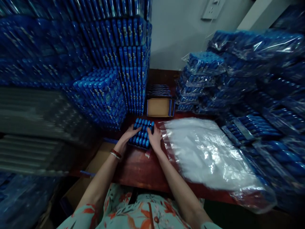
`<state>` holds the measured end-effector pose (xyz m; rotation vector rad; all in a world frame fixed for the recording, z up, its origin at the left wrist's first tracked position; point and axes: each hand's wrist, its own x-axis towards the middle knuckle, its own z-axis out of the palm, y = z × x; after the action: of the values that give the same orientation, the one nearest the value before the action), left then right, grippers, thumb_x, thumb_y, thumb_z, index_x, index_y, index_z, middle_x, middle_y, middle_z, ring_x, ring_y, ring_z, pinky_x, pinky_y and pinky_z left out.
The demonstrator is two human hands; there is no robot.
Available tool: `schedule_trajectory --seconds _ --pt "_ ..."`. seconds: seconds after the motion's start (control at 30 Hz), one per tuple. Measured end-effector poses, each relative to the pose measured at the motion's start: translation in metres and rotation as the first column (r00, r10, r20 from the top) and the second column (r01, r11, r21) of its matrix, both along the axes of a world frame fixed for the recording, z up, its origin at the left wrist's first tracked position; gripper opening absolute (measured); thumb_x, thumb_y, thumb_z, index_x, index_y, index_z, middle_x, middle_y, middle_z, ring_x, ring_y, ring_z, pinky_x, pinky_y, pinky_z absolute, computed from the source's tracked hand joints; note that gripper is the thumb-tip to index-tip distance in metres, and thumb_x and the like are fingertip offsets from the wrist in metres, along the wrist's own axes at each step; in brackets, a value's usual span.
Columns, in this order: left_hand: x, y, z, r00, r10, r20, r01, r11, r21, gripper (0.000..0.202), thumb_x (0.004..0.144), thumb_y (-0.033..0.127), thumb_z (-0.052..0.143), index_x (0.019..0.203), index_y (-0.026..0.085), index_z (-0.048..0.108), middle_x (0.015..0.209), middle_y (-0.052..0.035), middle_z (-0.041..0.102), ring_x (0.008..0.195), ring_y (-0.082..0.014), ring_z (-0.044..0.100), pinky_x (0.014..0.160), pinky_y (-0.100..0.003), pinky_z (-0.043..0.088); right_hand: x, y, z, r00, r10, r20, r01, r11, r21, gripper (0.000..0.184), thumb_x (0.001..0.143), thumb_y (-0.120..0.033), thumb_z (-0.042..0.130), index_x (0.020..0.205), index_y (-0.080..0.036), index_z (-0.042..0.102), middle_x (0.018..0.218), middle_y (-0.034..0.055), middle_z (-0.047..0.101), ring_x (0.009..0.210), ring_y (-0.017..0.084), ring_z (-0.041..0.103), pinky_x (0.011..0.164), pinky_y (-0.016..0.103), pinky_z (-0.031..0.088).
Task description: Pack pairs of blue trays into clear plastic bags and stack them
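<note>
Left hand (132, 131) and right hand (155, 136) clasp blue pack (142, 134) from both sides, on red table (140, 168); blue stack (107, 95) crowds left; plastic bags (207, 149) just right; open carton (158, 107) beyond.

Pack of tubes (142, 134) sits on table (138, 168), between left hand (129, 133) and right hand (155, 136). Open box (158, 107) lies behind it. Tube stack (133, 79) stands behind, to the left. Plastic bags (202, 149) lie right of right hand; wrapped packs (202, 79) stand behind the bags. Shallow carton (102, 156) lies left of left forearm.
</note>
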<state>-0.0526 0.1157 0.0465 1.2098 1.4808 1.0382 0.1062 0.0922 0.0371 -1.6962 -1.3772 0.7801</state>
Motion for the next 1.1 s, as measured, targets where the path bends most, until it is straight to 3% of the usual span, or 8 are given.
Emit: schedule_trajectory --seconds 0.17,0.27,0.37,0.57,0.7,0.83,0.97,1.1 --pt "0.008 -0.007 -0.006 0.998 0.056 0.01 -0.054 0.991 -0.125 0.068 0.065 0.052 0.07 0.119 0.014 0.053 0.124 -0.0163 0.059 0.114 -0.0288 0.055 0.097 -0.039 0.04 0.04 0.004 -0.017 0.983 0.154 -0.102 -0.149 0.987 0.056 0.052 0.089 -0.042 0.032 0.13 -0.015 0.049 0.134 0.0101 0.05 0.127 0.022 0.041 0.108 0.043 0.028" --pt "0.012 -0.008 -0.006 0.998 0.058 0.002 -0.057 0.992 -0.113 0.069 0.066 0.053 0.069 0.121 0.014 0.052 0.126 -0.0165 0.057 0.116 -0.0289 0.054 0.1 -0.04 0.038 0.045 -0.002 -0.025 0.957 0.235 0.172 -0.251 0.965 0.08 0.051 0.087 -0.023 0.031 0.135 -0.011 0.043 0.137 0.0125 0.046 0.132 0.024 0.035 0.11 0.046 0.025" --pt "0.011 -0.006 -0.005 0.999 0.049 0.0 -0.049 0.995 -0.084 0.079 0.064 0.05 0.072 0.13 0.017 0.044 0.133 -0.0147 0.052 0.123 -0.0273 0.048 0.104 -0.038 0.034 0.042 -0.023 -0.029 0.805 0.339 0.487 -0.396 0.918 0.014 0.058 0.078 -0.009 0.035 0.135 -0.007 0.042 0.136 0.0175 0.047 0.133 0.03 0.032 0.11 0.052 0.022" --pt "0.003 0.021 0.004 0.993 0.016 0.116 -0.015 1.0 -0.008 0.075 0.065 0.05 0.071 0.13 0.021 0.046 0.134 -0.0101 0.052 0.124 -0.0239 0.047 0.101 -0.033 0.038 0.079 -0.135 -0.052 0.542 0.435 0.72 -0.571 0.818 -0.064 0.049 0.082 -0.012 0.038 0.128 -0.005 0.05 0.136 0.0176 0.046 0.13 0.029 0.038 0.105 0.045 0.035" --pt "0.006 0.041 0.004 0.992 -0.011 0.129 0.015 0.999 -0.03 0.056 0.064 0.053 0.068 0.108 0.018 0.062 0.105 -0.0077 0.068 0.101 -0.0228 0.061 0.089 -0.033 0.046 0.176 -0.235 -0.058 0.534 0.353 0.769 -0.489 0.87 -0.06 0.038 0.082 -0.026 0.046 0.116 -0.018 0.063 0.121 0.0122 0.061 0.112 0.027 0.057 0.093 0.044 0.045" --pt "0.018 0.036 -0.003 0.991 0.001 0.132 0.004 0.999 -0.036 0.048 0.061 0.054 0.067 0.094 0.018 0.064 0.078 -0.0006 0.067 0.076 -0.0176 0.062 0.073 -0.029 0.048 0.23 -0.29 -0.031 0.608 0.279 0.743 -0.375 0.926 -0.041 0.031 0.08 -0.031 0.051 0.108 -0.035 0.066 0.082 0.0045 0.073 0.078 0.026 0.068 0.095 0.049 0.04" --pt "0.034 0.007 -0.013 0.99 0.039 0.132 -0.036 0.999 -0.023 0.046 0.065 0.054 0.064 0.095 0.02 0.061 0.081 0.0013 0.065 0.078 -0.0154 0.06 0.072 -0.025 0.047 0.186 -0.253 0.004 0.706 0.165 0.689 -0.255 0.966 0.031 0.046 0.088 -0.036 0.042 0.134 -0.033 0.044 0.126 0.0051 0.058 0.117 0.026 0.053 0.1 0.049 0.035" --pt "0.039 -0.022 -0.019 0.991 0.016 0.132 -0.014 1.0 -0.014 0.044 0.067 0.054 0.063 0.096 0.02 0.06 0.083 0.0007 0.064 0.078 -0.0149 0.06 0.071 -0.024 0.046 0.135 -0.171 0.001 0.639 0.203 0.742 -0.274 0.961 -0.027 0.051 0.09 -0.034 0.04 0.14 -0.027 0.034 0.145 0.0083 0.037 0.134 0.032 0.029 0.102 0.058 0.025"
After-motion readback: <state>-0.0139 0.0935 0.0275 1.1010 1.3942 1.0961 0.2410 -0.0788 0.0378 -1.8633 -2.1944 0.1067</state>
